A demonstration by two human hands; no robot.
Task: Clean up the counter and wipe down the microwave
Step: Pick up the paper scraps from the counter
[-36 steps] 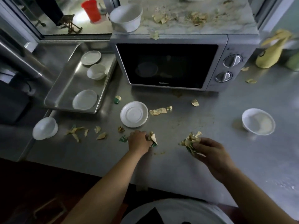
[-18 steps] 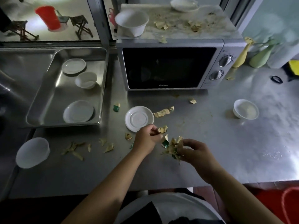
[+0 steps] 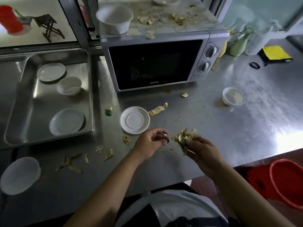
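Note:
My right hand grips a bundle of crumpled yellow-green paper scraps just above the steel counter. Beside it, my left hand hovers with fingers loosely curled, and I see nothing in it. More scraps lie on the counter at the left, below the saucer and in front of the microwave. The silver microwave stands at the back with its door closed. Its top is littered with scraps and carries a white bowl.
A white saucer sits before my hands. A steel tray at left holds three white dishes. White bowls stand at right and front left. A yellow cloth and bottles are back right. A red bucket is on the floor.
My left hand lifted scraps off the counter and brought them across to the bundle in my right hand; both hands have come together. My view has shifted right, showing the bucket.

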